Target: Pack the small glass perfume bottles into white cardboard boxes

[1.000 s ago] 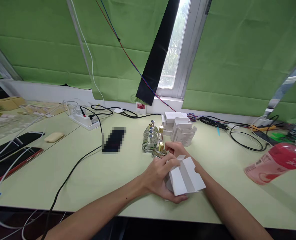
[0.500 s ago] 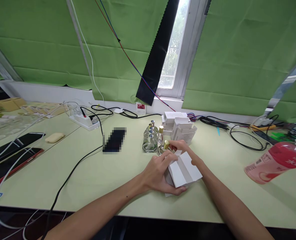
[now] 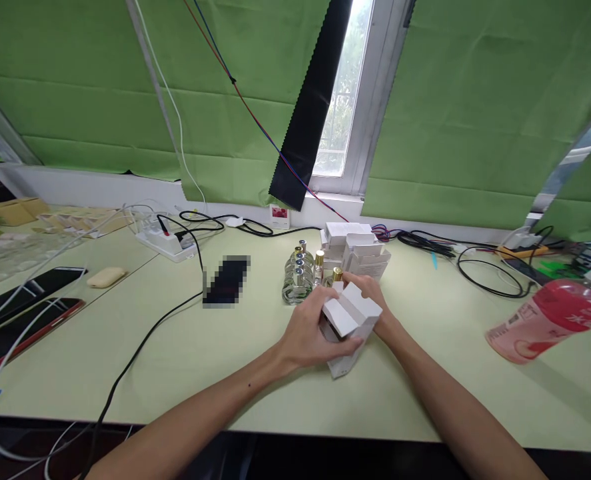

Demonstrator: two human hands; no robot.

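Left hand [image 3: 308, 331] gripping one white box [image 3: 344, 319]
One gold cap [image 3: 336, 273] is peeking out just beside the right hand [image 3: 368, 290], can't tell its grip

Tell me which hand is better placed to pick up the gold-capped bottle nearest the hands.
Probably the right hand: it is right beside the gold-capped bottle, while the left hand is taken up holding the open white box, which partly hides that bottle.
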